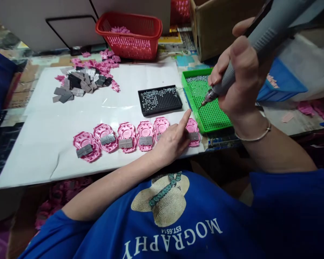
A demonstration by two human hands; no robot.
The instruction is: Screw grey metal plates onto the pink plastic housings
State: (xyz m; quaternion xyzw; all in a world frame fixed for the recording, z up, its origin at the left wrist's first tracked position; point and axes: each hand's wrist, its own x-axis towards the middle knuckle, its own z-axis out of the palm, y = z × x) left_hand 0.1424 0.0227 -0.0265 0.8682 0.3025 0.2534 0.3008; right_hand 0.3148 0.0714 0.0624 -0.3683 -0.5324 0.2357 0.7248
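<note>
Fingers of the right hand [240, 86] wrap around a grey driver [272, 34], its tip aimed toward 8 o'clock over the green tray [214, 117]. On the left hand [170, 143], the index stretches toward 1 o'clock, others curled; whether they pinch anything, I cannot tell. One pink shell [192, 125] lies just beside them at 3 o'clock, five more toward 9.

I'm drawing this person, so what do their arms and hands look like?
The left hand and right hand wear no gloves. A thin, silvery bangle circles the right wrist; the left wrist shows none. Short, plain blue sleeves leave both forearms uncovered.
</note>
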